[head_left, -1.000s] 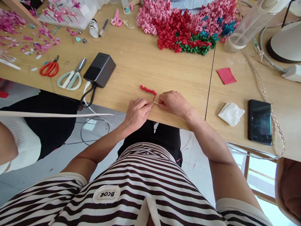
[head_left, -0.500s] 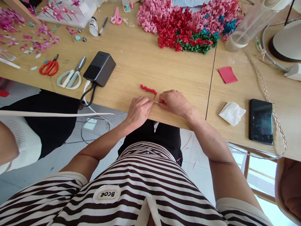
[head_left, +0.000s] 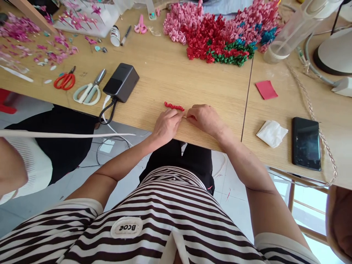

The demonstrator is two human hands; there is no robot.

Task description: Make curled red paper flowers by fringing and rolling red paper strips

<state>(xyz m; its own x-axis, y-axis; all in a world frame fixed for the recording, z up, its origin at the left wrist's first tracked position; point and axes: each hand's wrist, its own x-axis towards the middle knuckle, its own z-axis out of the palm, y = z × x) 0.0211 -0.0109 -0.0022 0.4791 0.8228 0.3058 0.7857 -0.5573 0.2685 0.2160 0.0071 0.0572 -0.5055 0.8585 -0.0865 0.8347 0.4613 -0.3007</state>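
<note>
From my distant place I look down through the head camera on two bare hands, which come together close to the near edge of the table [head_left: 209, 82]. The left hand [head_left: 167, 126] is pinched, thumb against fingers, at one end of a thin stick [head_left: 184, 117]. The right hand [head_left: 205, 119] is curled closed on the other end, so only a short pale piece shows between them. The red curly strip [head_left: 174, 106] lies just beyond the left fingertips; whether it is fixed to the stick there I cannot tell, because the fingers hide it.

My worry is mostly about this hidden place. If the left pinch is too light, the stick could slip and the strip could loosen or twist. If the pull is too strong, I think the small curls could flatten or tear. The edge is near to both hands, so a released piece may drop to the floor [head_left: 236, 209]. Right of the right hand lie a red square [head_left: 266, 90] and a white tissue [head_left: 272, 134]; a wide arm sweep could push them. Left of the left hand, a black box [head_left: 121, 82] has cables [head_left: 113, 110] over the edge, which the forearm could catch
</note>
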